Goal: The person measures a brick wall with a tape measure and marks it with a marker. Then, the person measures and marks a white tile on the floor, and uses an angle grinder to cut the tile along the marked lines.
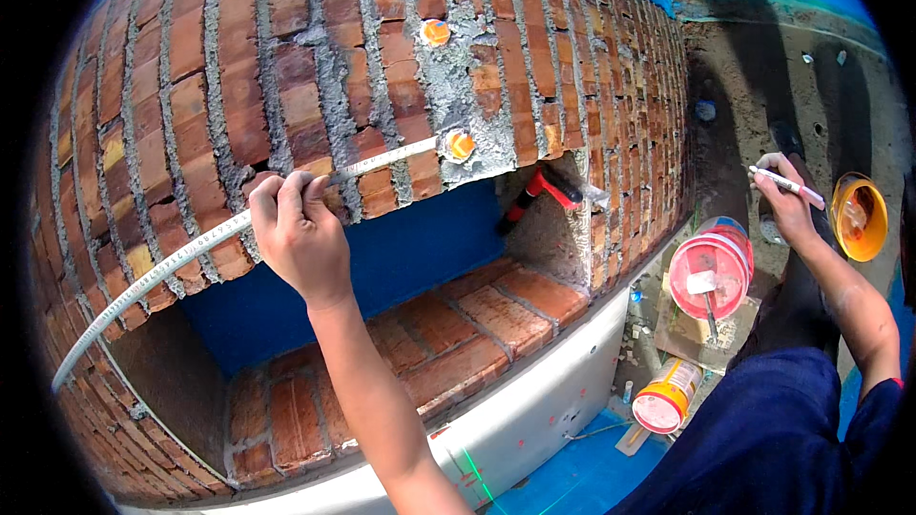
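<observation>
Brick wall [191, 119] fills much of your view, its rough red bricks ridged with crumbly grey mortar [472, 62], cut by a niche [410, 238] backed in smooth blue. Your left hand [301, 243] crosses the niche, thumb and fingers pinched together on the tape [382, 159], a thin pale ribbon bowing along the niche's edge. Your right hand [787, 217], well apart from the niche, is closed around a slim pen [789, 185]. The tape reaches the nearer of two orange plugs [460, 145] beside the niche, so measuring looks under way; the pen is off the wall, and you cannot tell whether anything is marked. A red-and-black tool [539, 198] sits at the niche's corner. Beyond the niche stand a round pink bucket [679, 277] and a glossy yellow tub [842, 229].
</observation>
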Demonstrator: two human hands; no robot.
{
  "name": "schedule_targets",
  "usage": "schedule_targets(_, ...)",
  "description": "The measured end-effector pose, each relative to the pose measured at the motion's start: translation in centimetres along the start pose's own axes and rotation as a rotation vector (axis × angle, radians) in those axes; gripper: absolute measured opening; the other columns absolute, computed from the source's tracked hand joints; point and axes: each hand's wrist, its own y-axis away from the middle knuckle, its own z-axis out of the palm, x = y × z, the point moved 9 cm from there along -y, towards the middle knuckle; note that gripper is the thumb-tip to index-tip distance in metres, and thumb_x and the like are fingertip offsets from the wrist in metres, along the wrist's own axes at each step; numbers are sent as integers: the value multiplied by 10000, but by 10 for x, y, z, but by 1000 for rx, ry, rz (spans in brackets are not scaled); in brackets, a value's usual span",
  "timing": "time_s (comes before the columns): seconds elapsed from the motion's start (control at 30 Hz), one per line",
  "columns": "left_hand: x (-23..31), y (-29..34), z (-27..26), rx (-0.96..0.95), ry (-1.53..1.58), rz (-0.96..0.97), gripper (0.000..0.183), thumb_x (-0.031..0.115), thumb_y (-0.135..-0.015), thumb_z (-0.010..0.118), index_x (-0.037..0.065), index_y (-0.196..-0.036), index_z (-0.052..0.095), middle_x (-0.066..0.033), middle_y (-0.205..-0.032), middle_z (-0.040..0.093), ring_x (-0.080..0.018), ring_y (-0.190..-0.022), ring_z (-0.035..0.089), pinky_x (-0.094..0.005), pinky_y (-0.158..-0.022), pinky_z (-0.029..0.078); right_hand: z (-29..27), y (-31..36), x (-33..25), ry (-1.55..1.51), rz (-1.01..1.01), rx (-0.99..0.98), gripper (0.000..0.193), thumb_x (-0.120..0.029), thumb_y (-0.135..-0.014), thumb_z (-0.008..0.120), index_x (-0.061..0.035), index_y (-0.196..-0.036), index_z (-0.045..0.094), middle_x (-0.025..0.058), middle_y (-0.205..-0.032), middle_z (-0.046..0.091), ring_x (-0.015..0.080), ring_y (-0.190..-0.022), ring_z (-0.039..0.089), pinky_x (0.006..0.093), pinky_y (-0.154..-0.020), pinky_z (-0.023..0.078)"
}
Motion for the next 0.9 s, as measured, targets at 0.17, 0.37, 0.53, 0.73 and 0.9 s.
schedule_targets(0.17, 1, 0, 1, -15, -5, -7, 98, 81, -849, 779, 34, -895, 707, -77, -963, 602, -266, -901, 633, -392, -743, 529, -6, 4, 12, -17, 12, 8, 171, -184, -973, 651, -44, -1050, 591, -4, -929, 579, 77, -870, 567, 243, -780, 482)
schedule_targets(0.37, -5, 1, 3, -52, 32, -61, 88, 84, -855, 776, 36, -902, 719, -76, -979, 615, -256, -929, 640, -387, -758, 540, -8, 6, 10, 13, 42, -32, 167, -181, -975, 646, -42, -1045, 587, 2, -937, 586, 81, -876, 568, 250, -796, 494)
schedule_targets(0.53, -4, -2, 2, -67, 24, -70, 87, 102, -867, 768, 33, -897, 723, -72, -979, 623, -249, -931, 641, -387, -777, 534, -8, 2, 4, 14, 9, -12, 181, -193, -974, 648, -39, -1049, 587, 5, -939, 583, 82, -885, 572, 254, -795, 491)
schedule_targets(0.73, -4, -3, 2, -100, 2, -114, 92, 112, -871, 763, 31, -897, 727, -75, -973, 627, -257, -930, 634, -392, -777, 524, -7, -1, 4, -9, 17, 0, 185, -198, -981, 646, -38, -1054, 588, 4, -936, 583, 85, -880, 570, 257, -805, 487)
schedule_targets(0.9, 0, -6, 3, -102, -18, -94, 98, 116, -873, 759, 27, -892, 724, -72, -958, 619, -254, -914, 631, -391, -771, 518, -8, -1, 6, 0, 27, -11, 189, -204, -986, 644, -37, -1055, 586, 0, -934, 583, 79, -887, 559, 254, -810, 486)
